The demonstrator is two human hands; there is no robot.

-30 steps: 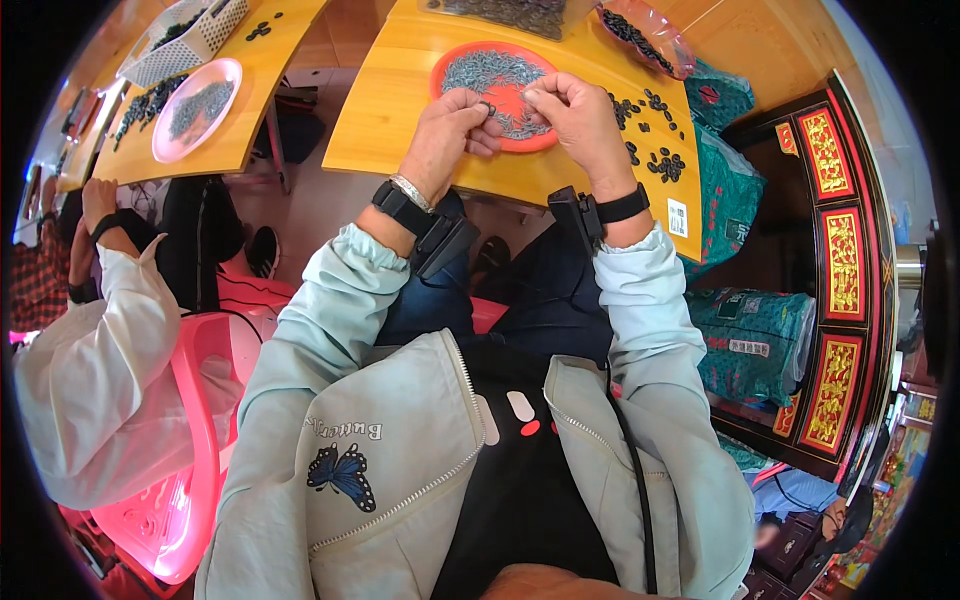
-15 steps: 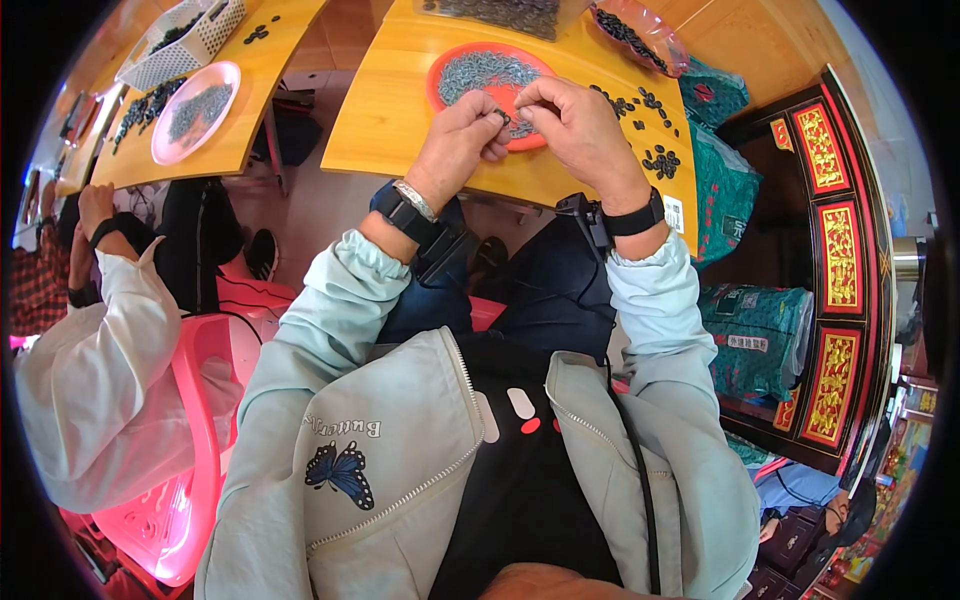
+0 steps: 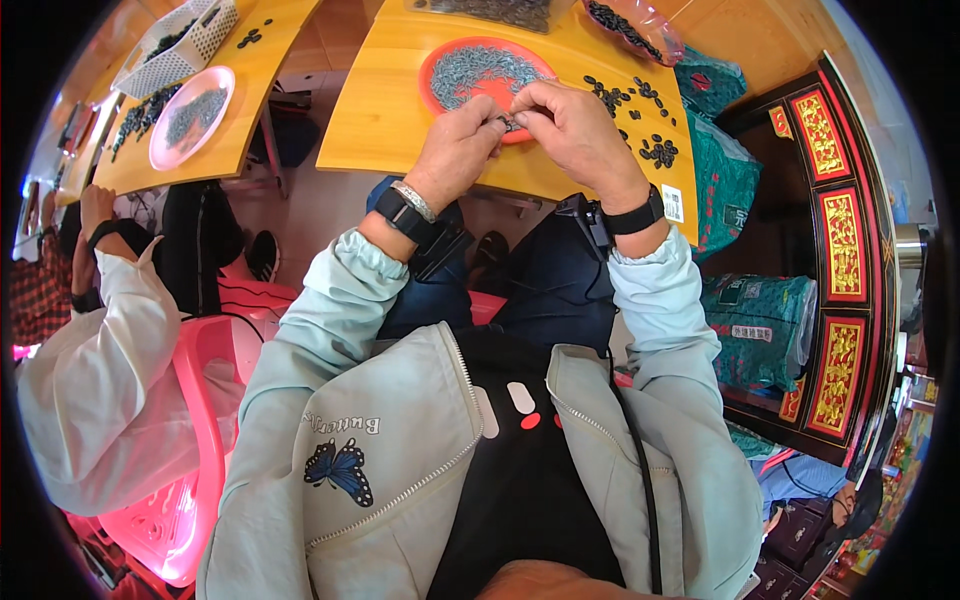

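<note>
My left hand (image 3: 462, 142) is closed, thumb and forefinger pinching a small black piece (image 3: 503, 121) at the near edge of a red plate (image 3: 426, 72). Close beside it, my right hand (image 3: 580, 132) is also closed in a pinch, its fingertips meeting the left ones. Whatever the right fingers hold is too small to make out. Many small grey metal pieces, shaped like screws, lie heaped (image 3: 470, 68) in the plate. To the right of my right hand, small black oval pieces (image 3: 658, 151) are scattered in loose groups on the yellow table (image 3: 375, 110).
A clear box (image 3: 480, 12) and a pink tray of black pieces (image 3: 640, 35) stand at the far side. Green bags (image 3: 722, 185) crowd the table's right edge. At left, a person in a white sleeve (image 3: 120, 320) sits by another table with a pink plate (image 3: 222, 80) and white basket (image 3: 205, 45).
My fingertips have come closer together over the plate's near edge, and the black piece shows less between them. The view has shifted slightly.
</note>
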